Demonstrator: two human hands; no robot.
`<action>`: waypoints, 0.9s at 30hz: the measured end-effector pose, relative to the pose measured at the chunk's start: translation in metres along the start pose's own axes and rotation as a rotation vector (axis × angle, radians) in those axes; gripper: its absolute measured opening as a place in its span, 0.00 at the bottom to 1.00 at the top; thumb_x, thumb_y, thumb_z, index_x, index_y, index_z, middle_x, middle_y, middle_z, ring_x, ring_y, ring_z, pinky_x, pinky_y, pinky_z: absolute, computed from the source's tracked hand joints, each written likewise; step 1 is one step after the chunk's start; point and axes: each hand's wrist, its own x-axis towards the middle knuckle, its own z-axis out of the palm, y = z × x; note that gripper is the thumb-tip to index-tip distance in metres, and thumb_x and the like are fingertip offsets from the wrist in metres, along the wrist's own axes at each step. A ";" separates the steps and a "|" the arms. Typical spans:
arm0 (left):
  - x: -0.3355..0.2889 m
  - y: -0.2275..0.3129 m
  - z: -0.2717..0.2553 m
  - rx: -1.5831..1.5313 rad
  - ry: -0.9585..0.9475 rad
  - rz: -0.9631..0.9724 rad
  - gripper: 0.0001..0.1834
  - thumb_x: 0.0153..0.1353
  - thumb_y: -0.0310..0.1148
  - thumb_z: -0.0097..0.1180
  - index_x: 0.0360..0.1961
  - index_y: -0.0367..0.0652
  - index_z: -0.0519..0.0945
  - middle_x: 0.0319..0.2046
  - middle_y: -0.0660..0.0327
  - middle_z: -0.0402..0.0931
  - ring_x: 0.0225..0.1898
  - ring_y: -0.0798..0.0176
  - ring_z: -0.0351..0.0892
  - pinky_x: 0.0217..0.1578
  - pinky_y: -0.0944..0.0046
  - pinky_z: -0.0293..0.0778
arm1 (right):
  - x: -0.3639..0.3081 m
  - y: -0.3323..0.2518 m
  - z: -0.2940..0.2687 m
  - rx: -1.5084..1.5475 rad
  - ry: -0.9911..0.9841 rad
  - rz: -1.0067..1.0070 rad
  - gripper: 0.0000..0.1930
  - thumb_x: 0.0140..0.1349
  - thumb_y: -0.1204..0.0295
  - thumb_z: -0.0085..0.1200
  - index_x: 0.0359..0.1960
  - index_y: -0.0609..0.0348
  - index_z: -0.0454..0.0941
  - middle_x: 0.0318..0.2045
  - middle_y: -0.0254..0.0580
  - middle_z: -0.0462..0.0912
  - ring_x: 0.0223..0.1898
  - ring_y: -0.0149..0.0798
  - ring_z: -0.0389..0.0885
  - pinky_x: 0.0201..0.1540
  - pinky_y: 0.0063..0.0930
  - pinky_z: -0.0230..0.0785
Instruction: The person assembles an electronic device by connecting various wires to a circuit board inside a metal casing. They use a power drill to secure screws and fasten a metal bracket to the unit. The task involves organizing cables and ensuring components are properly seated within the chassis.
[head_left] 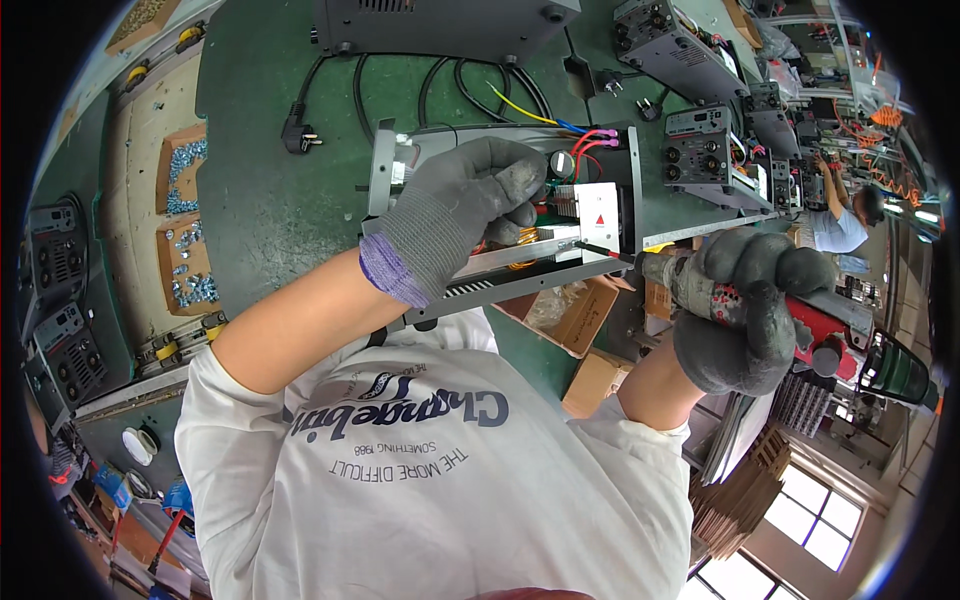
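Observation:
My right hand (745, 315), in a dark grey glove, grips a red and black power screwdriver (825, 335). Its thin bit points left, and the tip meets the metal strip (535, 254) along the near side of an opened metal machine case (470, 292). Over the case hangs my left hand (470, 195), gloved in grey with a purple cuff, its fingers curled together. Whatever they may pinch is hidden. Inside the case are a white plate with a red mark (599, 212), a capacitor (562, 164), copper-coloured coils and red wires (596, 140) with pink terminals.
A larger dark case (440, 30) stands at the far side of the green bench (265, 210), with black cables and a plug (300, 135). Small boxes of screws (188, 265) lie left. Similar machines (700, 150) line the right. Cardboard boxes (570, 315) sit below; a co-worker (845, 225) is farther right.

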 end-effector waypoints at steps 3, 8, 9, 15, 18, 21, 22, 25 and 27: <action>0.001 -0.002 -0.001 0.006 -0.026 0.007 0.18 0.71 0.42 0.56 0.52 0.38 0.76 0.34 0.67 0.75 0.31 0.76 0.71 0.31 0.76 0.71 | 0.002 -0.002 0.005 -0.028 -0.011 0.011 0.17 0.54 0.78 0.60 0.46 0.58 0.73 0.25 0.41 0.73 0.27 0.41 0.76 0.28 0.34 0.71; 0.003 -0.008 -0.002 -0.039 -0.009 0.029 0.19 0.70 0.41 0.57 0.54 0.39 0.75 0.39 0.65 0.77 0.35 0.74 0.75 0.38 0.74 0.76 | 0.001 0.002 0.013 -0.106 0.037 -0.039 0.18 0.53 0.76 0.63 0.46 0.58 0.73 0.24 0.42 0.73 0.24 0.40 0.74 0.28 0.37 0.72; 0.004 -0.009 -0.003 -0.052 -0.017 0.039 0.19 0.70 0.40 0.58 0.54 0.39 0.75 0.40 0.65 0.78 0.37 0.74 0.75 0.39 0.73 0.76 | 0.001 0.002 0.017 -0.102 0.098 -0.041 0.17 0.53 0.77 0.63 0.44 0.59 0.73 0.22 0.43 0.73 0.22 0.39 0.73 0.25 0.38 0.72; 0.006 -0.013 -0.003 -0.072 -0.035 0.091 0.18 0.71 0.33 0.55 0.58 0.36 0.71 0.48 0.59 0.78 0.46 0.67 0.80 0.50 0.67 0.79 | 0.000 -0.004 0.003 -0.005 -0.099 0.079 0.21 0.52 0.73 0.61 0.50 0.57 0.75 0.28 0.43 0.76 0.29 0.43 0.78 0.28 0.34 0.73; 0.001 -0.004 0.002 -0.021 -0.011 0.098 0.18 0.71 0.30 0.54 0.58 0.34 0.70 0.52 0.55 0.76 0.51 0.63 0.80 0.55 0.65 0.78 | -0.006 -0.003 0.020 -0.135 0.125 0.050 0.21 0.54 0.72 0.59 0.51 0.57 0.75 0.32 0.45 0.79 0.34 0.43 0.79 0.36 0.35 0.72; 0.001 -0.005 0.001 -0.038 -0.010 0.103 0.18 0.71 0.33 0.56 0.57 0.35 0.72 0.47 0.57 0.78 0.44 0.66 0.80 0.49 0.67 0.80 | -0.005 -0.006 0.016 -0.187 0.068 0.001 0.20 0.56 0.69 0.58 0.52 0.56 0.75 0.38 0.47 0.81 0.38 0.43 0.79 0.41 0.35 0.72; 0.001 -0.004 -0.001 -0.049 -0.021 0.074 0.18 0.71 0.34 0.56 0.56 0.36 0.73 0.45 0.58 0.78 0.42 0.67 0.80 0.47 0.68 0.80 | -0.004 -0.011 0.021 -0.206 0.076 -0.030 0.20 0.57 0.69 0.55 0.53 0.56 0.74 0.38 0.44 0.79 0.38 0.42 0.77 0.41 0.33 0.70; 0.002 -0.004 -0.003 -0.076 -0.059 0.080 0.22 0.68 0.43 0.59 0.55 0.38 0.75 0.39 0.63 0.79 0.35 0.71 0.77 0.40 0.70 0.78 | 0.011 -0.036 0.026 0.236 0.049 -0.060 0.17 0.55 0.78 0.58 0.49 0.58 0.75 0.33 0.43 0.77 0.32 0.40 0.74 0.36 0.37 0.74; -0.001 -0.004 -0.002 -0.083 -0.082 0.140 0.25 0.67 0.47 0.60 0.55 0.39 0.75 0.40 0.64 0.78 0.36 0.71 0.77 0.40 0.70 0.78 | 0.020 -0.043 0.026 0.104 0.032 -0.210 0.18 0.58 0.73 0.54 0.51 0.57 0.75 0.31 0.39 0.72 0.31 0.39 0.70 0.35 0.32 0.68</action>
